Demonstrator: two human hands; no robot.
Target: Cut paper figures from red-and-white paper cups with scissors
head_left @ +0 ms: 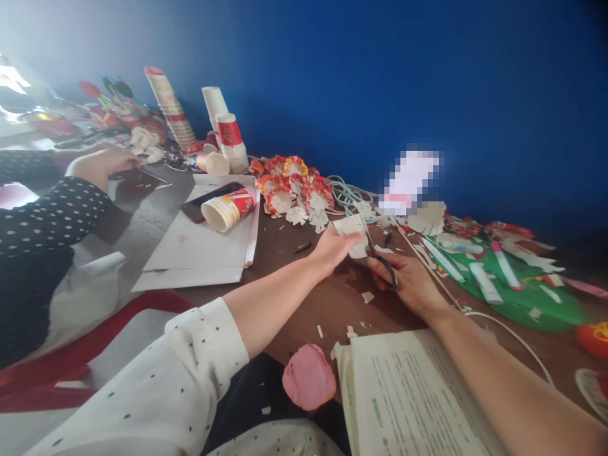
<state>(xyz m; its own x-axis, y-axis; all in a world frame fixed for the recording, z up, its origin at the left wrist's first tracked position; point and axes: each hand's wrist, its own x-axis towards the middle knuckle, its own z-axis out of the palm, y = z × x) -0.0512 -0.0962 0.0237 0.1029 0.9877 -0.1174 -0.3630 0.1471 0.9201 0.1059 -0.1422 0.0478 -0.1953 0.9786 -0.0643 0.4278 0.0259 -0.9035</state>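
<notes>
Over the brown table, my left hand (335, 248) is closed on a small piece of whitish paper (352, 228), thumb on top. My right hand (413, 282) grips black-handled scissors (387, 269), its fingers around the handle loops. The scissor blades point up and away, against the right side of the paper; whether they are cutting into it I cannot tell. Paper scraps (367, 296) lie beneath my hands. Behind them sits a heap of red and white cut-paper flower shapes (294, 190). A black pen (303, 247) rests left of my left hand.
Paper cups (230, 142) stand stacked near the blue wall. At left, a co-worker's hand (102, 161) holds a thin stick. A phone (204, 206) and a paper cup lie on white sheets. Markers (506, 266) rest on a green sheet (546, 310); a printed book (413, 392) lies in front.
</notes>
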